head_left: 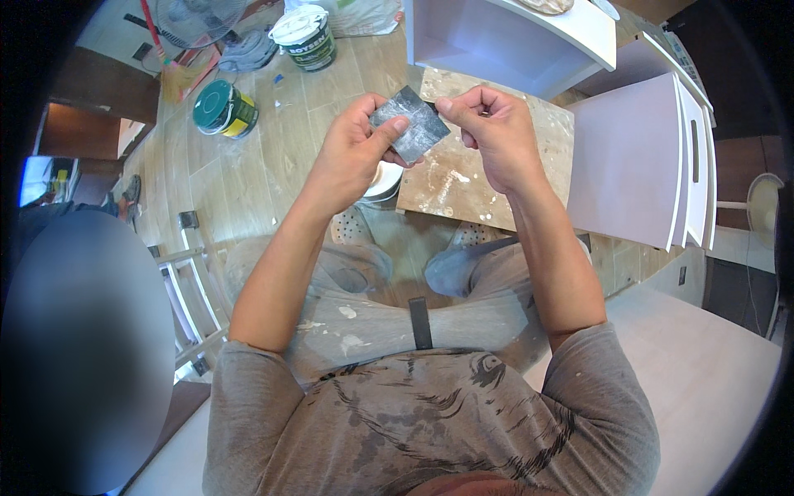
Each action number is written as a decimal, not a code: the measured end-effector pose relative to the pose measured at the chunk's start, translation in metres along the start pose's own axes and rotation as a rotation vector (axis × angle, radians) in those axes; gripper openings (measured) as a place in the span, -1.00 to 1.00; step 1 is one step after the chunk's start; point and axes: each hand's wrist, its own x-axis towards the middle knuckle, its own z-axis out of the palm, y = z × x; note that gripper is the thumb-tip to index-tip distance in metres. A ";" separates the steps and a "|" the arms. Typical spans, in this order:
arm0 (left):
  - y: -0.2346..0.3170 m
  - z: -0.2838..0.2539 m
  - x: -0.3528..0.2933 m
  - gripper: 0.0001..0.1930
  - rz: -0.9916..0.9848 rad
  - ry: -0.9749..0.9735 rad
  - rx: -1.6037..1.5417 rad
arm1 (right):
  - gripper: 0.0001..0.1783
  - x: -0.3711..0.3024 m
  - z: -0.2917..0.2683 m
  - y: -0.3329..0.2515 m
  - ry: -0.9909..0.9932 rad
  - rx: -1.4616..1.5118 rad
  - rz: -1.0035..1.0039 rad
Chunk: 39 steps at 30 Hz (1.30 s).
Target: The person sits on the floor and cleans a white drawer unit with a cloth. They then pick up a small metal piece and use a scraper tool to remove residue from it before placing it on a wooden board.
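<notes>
A small square of dark grey sandpaper (419,118), smeared with white dust, is held up in front of me. My left hand (354,149) is closed on its left side, with the thumb flat on the dusty face and the fingers behind. At the right edge of the sheet, the thumb and forefinger of my right hand (499,132) pinch a corner, and its other fingers are curled. Below the hands lies a wooden board (463,186) splattered with white paint. Partly hidden by my left hand, a small tub (383,183) stands beside the board.
A white cabinet piece (513,41) stands at the far side, with pale panels (628,157) to the right. Paint buckets, one white-lidded (304,40) and one green-lidded (225,109), sit on the floor near a fan (198,16). A person (83,347), blurred, is at the left.
</notes>
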 end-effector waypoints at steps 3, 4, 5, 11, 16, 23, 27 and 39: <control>-0.002 0.000 -0.002 -0.73 -0.014 -0.003 -0.002 | -0.77 0.002 -0.003 -0.003 0.017 -0.007 0.013; -0.005 0.000 -0.002 -0.74 -0.013 0.000 -0.017 | -0.76 0.002 -0.003 -0.004 0.028 -0.011 0.023; -0.007 0.000 -0.002 -0.74 -0.013 0.004 -0.032 | -0.76 0.002 -0.002 -0.003 0.019 -0.005 0.025; -0.007 0.000 -0.004 -0.75 -0.032 0.001 -0.040 | -0.74 -0.002 0.007 -0.001 0.012 -0.008 0.014; -0.009 0.001 -0.007 -0.77 -0.085 -0.040 -0.029 | -0.74 0.012 -0.013 0.004 0.138 0.062 -0.071; -0.008 -0.003 0.003 -0.78 -0.113 0.052 -0.022 | -0.75 0.034 -0.076 0.004 0.005 -0.707 0.154; -0.022 -0.002 0.009 -0.78 -0.152 0.059 -0.147 | -0.69 0.052 -0.095 0.048 -0.127 -1.109 0.369; -0.037 -0.008 0.006 -0.81 -0.138 0.011 -0.369 | -0.79 0.010 -0.019 0.003 -0.348 -0.253 -0.032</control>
